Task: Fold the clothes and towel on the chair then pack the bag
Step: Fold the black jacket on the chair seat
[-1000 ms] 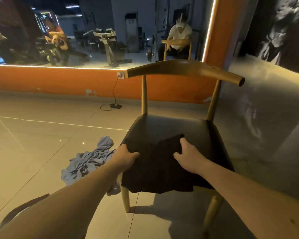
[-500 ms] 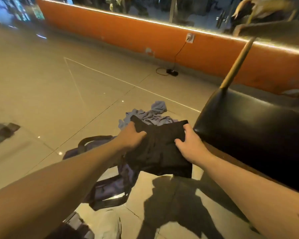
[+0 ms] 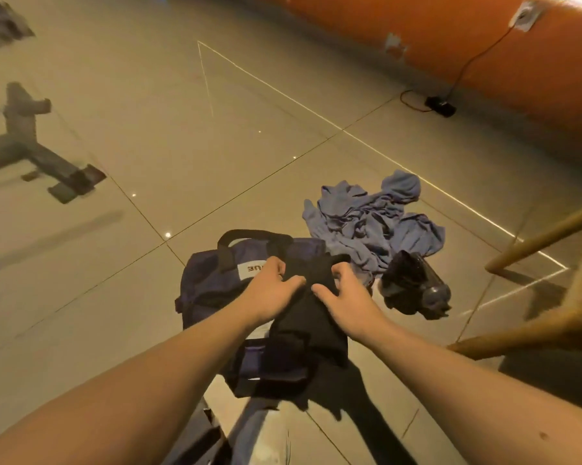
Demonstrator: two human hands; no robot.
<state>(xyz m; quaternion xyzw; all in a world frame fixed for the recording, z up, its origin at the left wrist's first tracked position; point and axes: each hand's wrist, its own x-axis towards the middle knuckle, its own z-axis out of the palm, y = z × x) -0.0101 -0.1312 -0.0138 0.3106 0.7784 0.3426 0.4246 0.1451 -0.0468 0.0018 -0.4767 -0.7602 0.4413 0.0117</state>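
1. A folded black garment (image 3: 311,317) is hanging over a navy bag (image 3: 209,283) on the floor.
2. The left hand (image 3: 269,290) and right hand (image 3: 346,297) are gripping its top, fingers curled into the fabric.
3. Crumpled blue cloth (image 3: 373,219) and a dark bottle (image 3: 413,283) are lying beside the bag.

floor (image 3: 155,95): glossy beige tiles, thin joints, light glints
wall (image 3: 450,31): orange, with a chipped patch (image 3: 394,45)
socket (image 3: 525,14): white, on wall; cable (image 3: 484,49) runs to black adapter (image 3: 440,106) on floor
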